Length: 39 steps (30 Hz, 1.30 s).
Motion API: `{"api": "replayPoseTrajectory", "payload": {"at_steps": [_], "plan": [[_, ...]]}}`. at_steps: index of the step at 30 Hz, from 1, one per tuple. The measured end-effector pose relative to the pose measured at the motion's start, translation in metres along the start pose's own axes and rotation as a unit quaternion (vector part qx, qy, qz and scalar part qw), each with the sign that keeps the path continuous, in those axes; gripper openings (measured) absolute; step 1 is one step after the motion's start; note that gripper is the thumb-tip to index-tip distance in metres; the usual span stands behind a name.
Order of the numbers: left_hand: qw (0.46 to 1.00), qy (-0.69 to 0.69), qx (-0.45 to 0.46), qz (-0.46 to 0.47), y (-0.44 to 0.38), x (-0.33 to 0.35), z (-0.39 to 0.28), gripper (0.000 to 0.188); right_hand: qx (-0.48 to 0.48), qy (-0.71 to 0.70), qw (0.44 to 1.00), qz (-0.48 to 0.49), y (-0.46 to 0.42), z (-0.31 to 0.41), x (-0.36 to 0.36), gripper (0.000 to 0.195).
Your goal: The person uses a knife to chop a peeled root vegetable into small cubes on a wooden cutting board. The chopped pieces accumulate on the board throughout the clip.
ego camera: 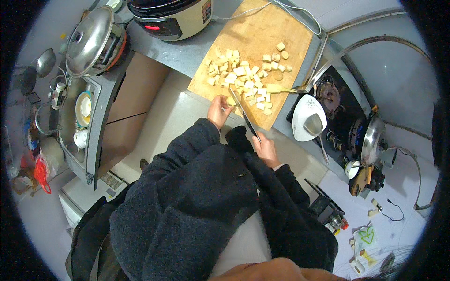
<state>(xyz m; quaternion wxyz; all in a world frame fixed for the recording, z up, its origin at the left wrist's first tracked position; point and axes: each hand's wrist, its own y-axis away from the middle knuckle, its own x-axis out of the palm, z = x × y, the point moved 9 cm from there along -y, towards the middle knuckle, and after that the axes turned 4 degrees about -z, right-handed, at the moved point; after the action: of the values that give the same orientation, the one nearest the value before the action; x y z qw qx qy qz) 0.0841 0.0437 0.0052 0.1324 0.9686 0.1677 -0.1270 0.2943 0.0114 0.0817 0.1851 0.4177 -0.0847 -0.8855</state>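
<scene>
My right hand (268, 150) grips the black handle of a kitchen knife (239, 102), whose blade points up and left over the near part of a wooden cutting board (260, 31). On the left of the blade, my left hand (218, 111) has its fingertips and thumb around a pale yellow vegetable piece (231, 101). Many cut vegetable cubes (240, 71) lie loosely heaped beyond both hands. A few rounder chunks (276, 56) sit apart toward the board's right side. A pale yellow handle-like object (279, 88) lies at the right edge; its kind is unclear.
An electric cooker (172, 21) stands behind the board on the left, its cord (246, 13) crossing the far end. To the right are a white dish (299, 119) holding a metal turner and a black gas stove (337, 105). A lidded pot (91, 42) and a sink (70, 105) lie left.
</scene>
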Motion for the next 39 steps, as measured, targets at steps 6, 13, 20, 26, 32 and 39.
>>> {"api": "replayPoseTrajectory", "payload": {"at_steps": [6,13,20,26,32,39], "plan": [[0.983,-0.164,0.072,-0.029,-0.009,-0.002,-0.040,0.059,-0.044,-0.098,0.991,-0.075,0.007,0.006,-0.020,0.024],[0.972,-0.214,0.101,-0.001,-0.018,0.018,-0.056,0.041,-0.008,-0.164,0.985,-0.060,0.004,-0.012,-0.029,0.022],[0.948,-0.207,0.242,0.026,-0.011,0.008,-0.076,0.045,-0.025,-0.122,0.990,-0.059,0.006,-0.005,-0.037,0.025],[0.964,-0.185,0.191,-0.001,-0.010,0.008,-0.047,0.053,-0.015,-0.090,0.996,-0.025,0.005,0.006,-0.035,0.029],[0.977,-0.143,0.145,-0.057,0.000,-0.014,-0.040,0.059,-0.100,-0.095,0.989,-0.056,0.007,0.030,-0.048,0.027],[0.990,-0.111,0.080,-0.031,0.008,-0.004,-0.011,0.053,-0.028,0.044,0.998,0.019,-0.008,-0.012,-0.003,0.029]]}}
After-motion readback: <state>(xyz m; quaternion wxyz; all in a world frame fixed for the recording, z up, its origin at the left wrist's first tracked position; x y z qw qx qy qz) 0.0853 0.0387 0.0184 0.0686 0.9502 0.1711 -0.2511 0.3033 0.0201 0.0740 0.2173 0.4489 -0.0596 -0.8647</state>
